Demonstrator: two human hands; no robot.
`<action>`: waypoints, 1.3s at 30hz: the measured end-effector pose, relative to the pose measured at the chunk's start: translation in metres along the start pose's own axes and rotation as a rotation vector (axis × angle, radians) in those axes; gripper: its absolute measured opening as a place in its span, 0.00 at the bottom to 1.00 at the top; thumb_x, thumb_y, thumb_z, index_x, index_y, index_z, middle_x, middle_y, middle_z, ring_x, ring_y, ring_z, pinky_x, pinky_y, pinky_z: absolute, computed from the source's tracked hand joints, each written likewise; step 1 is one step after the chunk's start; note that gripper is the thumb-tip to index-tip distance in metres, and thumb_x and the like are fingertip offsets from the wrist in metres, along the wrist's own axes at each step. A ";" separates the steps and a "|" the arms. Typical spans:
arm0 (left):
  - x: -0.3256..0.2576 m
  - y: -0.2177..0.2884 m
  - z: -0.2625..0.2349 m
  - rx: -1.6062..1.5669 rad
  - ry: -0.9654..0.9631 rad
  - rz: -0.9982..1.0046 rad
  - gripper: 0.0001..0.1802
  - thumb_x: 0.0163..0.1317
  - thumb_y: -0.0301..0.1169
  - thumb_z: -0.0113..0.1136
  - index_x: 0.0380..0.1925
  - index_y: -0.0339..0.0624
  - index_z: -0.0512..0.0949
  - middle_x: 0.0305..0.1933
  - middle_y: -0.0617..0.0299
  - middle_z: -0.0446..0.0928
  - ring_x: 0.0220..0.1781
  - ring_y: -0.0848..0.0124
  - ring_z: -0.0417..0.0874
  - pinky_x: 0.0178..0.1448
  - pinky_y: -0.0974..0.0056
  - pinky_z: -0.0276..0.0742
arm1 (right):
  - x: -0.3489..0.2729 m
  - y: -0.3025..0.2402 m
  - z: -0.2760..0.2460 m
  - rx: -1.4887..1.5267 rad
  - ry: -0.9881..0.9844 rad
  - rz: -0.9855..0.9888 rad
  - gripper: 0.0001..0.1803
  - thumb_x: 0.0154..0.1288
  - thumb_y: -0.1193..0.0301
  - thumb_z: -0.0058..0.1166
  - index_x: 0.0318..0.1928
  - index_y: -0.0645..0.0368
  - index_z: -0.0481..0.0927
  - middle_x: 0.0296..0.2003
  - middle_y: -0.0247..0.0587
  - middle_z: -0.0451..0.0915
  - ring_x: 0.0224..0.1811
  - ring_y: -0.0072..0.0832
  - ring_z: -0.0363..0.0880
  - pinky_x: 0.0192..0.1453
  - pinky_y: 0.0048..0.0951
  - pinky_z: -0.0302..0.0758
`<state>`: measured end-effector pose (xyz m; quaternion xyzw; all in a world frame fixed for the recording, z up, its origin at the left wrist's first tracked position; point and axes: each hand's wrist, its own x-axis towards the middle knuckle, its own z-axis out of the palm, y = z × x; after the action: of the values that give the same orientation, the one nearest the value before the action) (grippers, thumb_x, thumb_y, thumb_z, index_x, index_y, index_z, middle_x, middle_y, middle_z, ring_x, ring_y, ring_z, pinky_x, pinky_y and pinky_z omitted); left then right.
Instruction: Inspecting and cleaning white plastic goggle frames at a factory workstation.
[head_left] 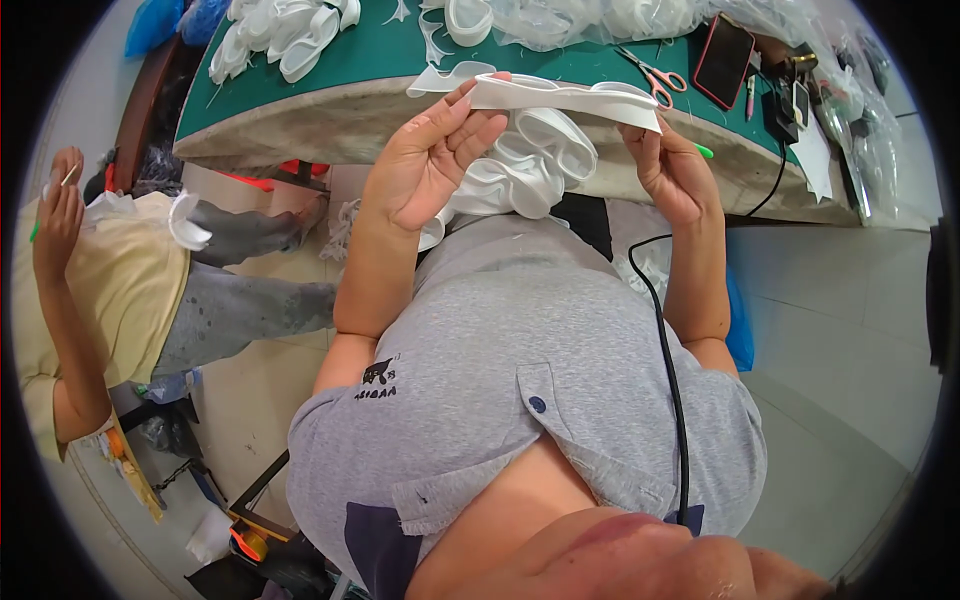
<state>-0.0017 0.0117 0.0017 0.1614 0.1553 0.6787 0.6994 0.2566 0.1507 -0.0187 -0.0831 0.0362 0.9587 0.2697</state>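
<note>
The head view looks down on two bare hands holding a white strip [565, 97] of soft material up in front of the chest. The left hand [430, 165] grips one end, its fingers [470, 125] closed on the strip with the thumb on top. The right hand [672, 170] pinches the other end from below, fingers together around the edge. The strip's long axis runs across from one set of fingers to the other, nearly level, its right end dipping slightly. The rest of the white material hangs below the fingers in a bunch of loose loops [530, 165] between the two hands, resting against the grey shirt [520, 340].

Beyond the fingertips lies a table with a green top [370, 60] and a worn pale edge. On it, past the right hand, sit orange-handled scissors [655, 78] and a phone [724, 60], with clear plastic bags [600, 18] further back. More white pieces [285, 35] are piled beyond the left hand. A black cable [668, 350] runs down the shirt. To the left of the left hand another person in a yellow top [110, 290] sits, over a pale tiled floor [840, 330].
</note>
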 end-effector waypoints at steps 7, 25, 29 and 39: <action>-0.002 0.001 -0.007 -0.162 -0.047 -0.043 0.20 0.69 0.23 0.42 0.60 0.28 0.58 0.58 0.42 0.70 0.57 0.60 0.77 0.64 0.63 0.75 | -0.001 -0.003 0.003 0.062 0.026 -0.021 0.16 0.68 0.82 0.41 0.55 0.73 0.62 0.46 0.48 0.66 0.46 0.31 0.75 0.54 0.33 0.82; 0.004 0.024 -0.065 2.074 0.155 -0.608 0.23 0.51 0.44 0.68 0.30 0.31 0.79 0.26 0.56 0.79 0.28 0.71 0.78 0.32 0.65 0.73 | -0.179 -0.033 0.024 -1.770 0.724 -0.525 0.15 0.60 0.74 0.55 0.23 0.54 0.61 0.35 0.36 0.75 0.30 0.19 0.72 0.27 0.20 0.73; 0.021 -0.008 -0.076 1.969 0.211 -0.675 0.24 0.51 0.45 0.69 0.32 0.30 0.79 0.28 0.56 0.79 0.31 0.68 0.78 0.37 0.64 0.73 | -0.196 -0.056 -0.055 -1.730 0.962 -0.252 0.15 0.60 0.76 0.54 0.23 0.54 0.61 0.27 0.33 0.74 0.28 0.21 0.75 0.27 0.24 0.77; 0.025 -0.010 -0.073 1.848 -0.123 -0.284 0.25 0.49 0.41 0.69 0.40 0.36 0.74 0.40 0.51 0.76 0.42 0.61 0.76 0.47 0.62 0.70 | -0.220 -0.103 -0.250 -1.561 1.380 0.307 0.12 0.55 0.79 0.59 0.25 0.59 0.67 0.29 0.46 0.82 0.30 0.34 0.85 0.31 0.36 0.83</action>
<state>-0.0236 0.0377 -0.0679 0.6681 0.6141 0.1847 0.3774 0.5303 0.0975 -0.2278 -0.7561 -0.4354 0.4847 -0.0622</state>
